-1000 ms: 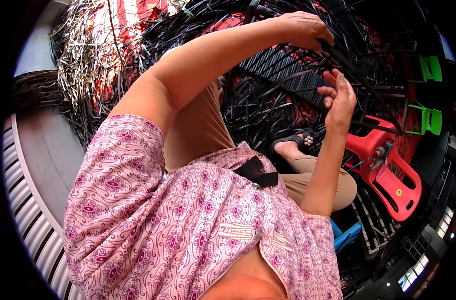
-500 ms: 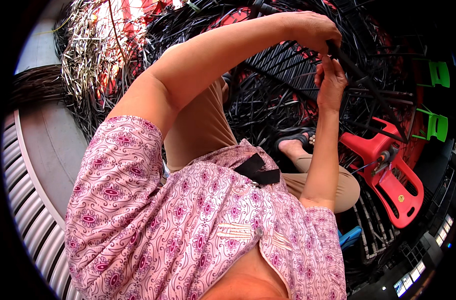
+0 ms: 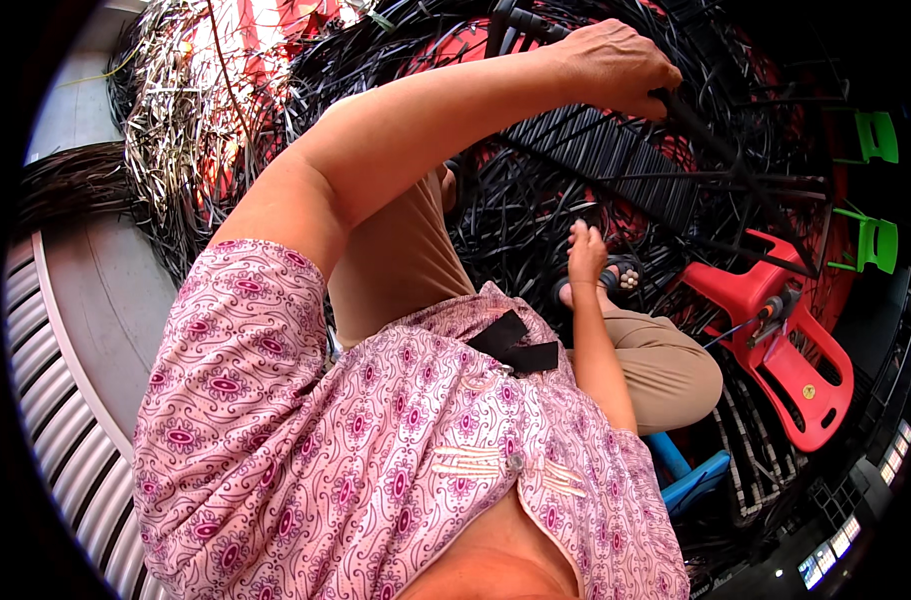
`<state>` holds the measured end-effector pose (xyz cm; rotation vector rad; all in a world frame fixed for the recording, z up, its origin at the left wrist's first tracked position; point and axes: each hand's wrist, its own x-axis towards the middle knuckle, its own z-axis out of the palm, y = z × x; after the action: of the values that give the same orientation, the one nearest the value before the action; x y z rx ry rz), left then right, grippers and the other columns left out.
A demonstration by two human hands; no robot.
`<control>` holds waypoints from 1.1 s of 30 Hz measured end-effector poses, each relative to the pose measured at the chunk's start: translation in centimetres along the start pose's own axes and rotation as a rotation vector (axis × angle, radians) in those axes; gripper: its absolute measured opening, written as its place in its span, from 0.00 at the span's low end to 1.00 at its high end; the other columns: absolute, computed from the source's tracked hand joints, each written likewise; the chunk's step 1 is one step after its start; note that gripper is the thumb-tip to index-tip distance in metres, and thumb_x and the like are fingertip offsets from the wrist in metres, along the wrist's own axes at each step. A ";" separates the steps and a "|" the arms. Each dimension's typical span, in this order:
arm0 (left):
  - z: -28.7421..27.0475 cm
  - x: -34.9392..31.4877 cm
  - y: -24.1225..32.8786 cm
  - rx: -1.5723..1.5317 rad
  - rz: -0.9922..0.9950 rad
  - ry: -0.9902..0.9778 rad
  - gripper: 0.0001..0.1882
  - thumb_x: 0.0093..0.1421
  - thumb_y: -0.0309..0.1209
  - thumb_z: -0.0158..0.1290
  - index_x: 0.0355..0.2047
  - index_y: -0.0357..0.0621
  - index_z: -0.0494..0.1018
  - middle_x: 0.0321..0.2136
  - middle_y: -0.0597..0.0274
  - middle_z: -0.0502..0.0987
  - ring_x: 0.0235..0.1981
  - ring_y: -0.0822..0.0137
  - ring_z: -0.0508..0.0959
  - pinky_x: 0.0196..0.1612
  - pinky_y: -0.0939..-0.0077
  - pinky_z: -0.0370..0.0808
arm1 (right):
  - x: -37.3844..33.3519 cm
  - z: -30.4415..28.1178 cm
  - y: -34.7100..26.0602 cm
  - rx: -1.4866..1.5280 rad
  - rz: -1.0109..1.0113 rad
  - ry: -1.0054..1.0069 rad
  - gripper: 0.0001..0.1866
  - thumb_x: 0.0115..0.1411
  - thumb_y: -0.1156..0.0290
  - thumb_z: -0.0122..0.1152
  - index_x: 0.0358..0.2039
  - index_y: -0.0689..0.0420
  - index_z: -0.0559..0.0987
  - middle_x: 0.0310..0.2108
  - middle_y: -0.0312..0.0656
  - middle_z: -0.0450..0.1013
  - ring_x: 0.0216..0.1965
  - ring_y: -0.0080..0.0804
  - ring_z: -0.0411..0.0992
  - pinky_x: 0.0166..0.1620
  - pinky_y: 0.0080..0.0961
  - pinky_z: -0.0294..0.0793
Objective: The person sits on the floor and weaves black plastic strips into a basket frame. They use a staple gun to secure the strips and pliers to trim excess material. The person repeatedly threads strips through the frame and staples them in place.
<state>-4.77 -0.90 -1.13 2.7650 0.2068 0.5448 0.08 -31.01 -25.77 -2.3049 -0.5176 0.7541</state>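
Observation:
My left hand (image 3: 620, 70) reaches across at the top and grips a dark bar of a black frame (image 3: 725, 150). Woven black strips form a panel (image 3: 635, 165) within that frame, below my left hand. Lower down, near my knee and sandalled foot, my right hand (image 3: 587, 255) has its fingers pressed together on what looks like a thin black strip. Against the dark strips behind it, most of that strip is hard to make out. My left fingertips are partly hidden behind the hand.
Loose black strips (image 3: 375, 75) lie heaped over the red floor covering. At right stands a red plastic stool (image 3: 765, 310) with tools on it; beyond are two green chairs (image 3: 878, 245). Something blue (image 3: 695, 485) sits beside me. A ribbed metal grating (image 3: 55, 400) runs along the left.
My right hand has come down and a little left, away from the frame bar beside my left hand. My left hand keeps its grip at nearly the same place.

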 end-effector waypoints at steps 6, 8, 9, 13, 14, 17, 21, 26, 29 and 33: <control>1.1 1.6 0.1 0.003 0.055 0.028 0.14 0.55 0.46 0.57 0.30 0.49 0.76 0.21 0.62 0.76 0.25 0.55 0.79 0.29 0.62 0.73 | -4.7 4.2 16.2 -0.224 0.746 -0.658 0.16 0.50 0.73 0.72 0.35 0.68 0.76 0.23 0.46 0.73 0.21 0.37 0.72 0.21 0.38 0.73; 1.1 1.5 -0.1 0.038 0.058 0.036 0.14 0.55 0.45 0.57 0.31 0.49 0.76 0.22 0.62 0.77 0.26 0.55 0.79 0.29 0.62 0.74 | -3.8 4.5 13.8 -0.494 0.419 -0.734 0.16 0.49 0.76 0.68 0.38 0.69 0.76 0.27 0.53 0.76 0.31 0.47 0.77 0.35 0.42 0.78; 1.1 1.4 0.0 0.044 0.065 0.037 0.14 0.55 0.45 0.56 0.31 0.49 0.76 0.23 0.62 0.77 0.26 0.55 0.79 0.30 0.62 0.75 | -4.1 4.8 12.1 -0.629 0.233 -0.661 0.15 0.50 0.77 0.66 0.38 0.69 0.77 0.28 0.55 0.77 0.34 0.50 0.78 0.39 0.43 0.78; 1.8 1.7 -0.2 0.058 0.104 0.062 0.15 0.55 0.45 0.55 0.32 0.47 0.76 0.24 0.60 0.78 0.28 0.55 0.80 0.31 0.61 0.76 | -3.6 2.5 1.9 -0.527 -0.136 -0.379 0.12 0.54 0.75 0.56 0.38 0.64 0.80 0.34 0.56 0.78 0.45 0.50 0.77 0.48 0.40 0.75; 2.1 1.8 -0.2 0.057 0.118 0.070 0.15 0.55 0.46 0.55 0.32 0.47 0.77 0.24 0.60 0.78 0.28 0.55 0.80 0.31 0.61 0.76 | -2.5 0.5 -0.8 -0.333 -0.187 -0.448 0.13 0.55 0.72 0.56 0.39 0.63 0.80 0.34 0.54 0.79 0.43 0.47 0.78 0.46 0.38 0.76; 0.6 0.8 0.5 0.084 0.009 -0.075 0.16 0.55 0.46 0.55 0.32 0.46 0.76 0.26 0.59 0.79 0.30 0.55 0.81 0.31 0.60 0.76 | -3.0 -8.4 -17.9 -0.017 -0.478 0.063 0.07 0.59 0.75 0.58 0.36 0.60 0.82 0.32 0.47 0.79 0.34 0.39 0.79 0.39 0.30 0.76; 0.8 0.4 0.1 0.050 0.052 0.011 0.16 0.55 0.46 0.55 0.33 0.46 0.76 0.26 0.59 0.79 0.31 0.55 0.81 0.32 0.60 0.76 | 2.5 -15.4 -27.3 -0.226 -0.763 0.403 0.11 0.62 0.66 0.57 0.37 0.59 0.82 0.32 0.45 0.80 0.35 0.40 0.78 0.39 0.31 0.76; 1.3 1.1 0.5 0.011 0.091 0.006 0.17 0.54 0.45 0.56 0.35 0.45 0.76 0.28 0.59 0.79 0.33 0.55 0.81 0.34 0.61 0.77 | 13.9 -17.9 -27.4 -0.395 -0.472 -0.477 0.17 0.65 0.61 0.50 0.39 0.61 0.81 0.31 0.44 0.81 0.29 0.32 0.79 0.30 0.22 0.74; 1.6 0.7 0.1 0.009 0.102 0.043 0.17 0.54 0.45 0.58 0.35 0.45 0.76 0.29 0.59 0.79 0.33 0.55 0.81 0.36 0.61 0.77 | 12.2 -16.8 -31.7 -0.284 0.020 -0.808 0.12 0.63 0.64 0.51 0.37 0.57 0.78 0.27 0.45 0.80 0.19 0.26 0.77 0.20 0.19 0.72; 1.1 0.4 0.1 0.006 0.059 -0.008 0.19 0.55 0.47 0.59 0.35 0.45 0.76 0.29 0.60 0.79 0.33 0.55 0.81 0.36 0.61 0.77 | 13.0 -15.5 -32.7 -0.247 -0.028 -0.904 0.13 0.64 0.61 0.57 0.39 0.59 0.79 0.29 0.40 0.80 0.23 0.22 0.77 0.23 0.16 0.74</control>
<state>-3.92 -1.22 -1.96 2.7867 0.1259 0.5482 14.54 -7.86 1.41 -2.0505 -1.0735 1.8046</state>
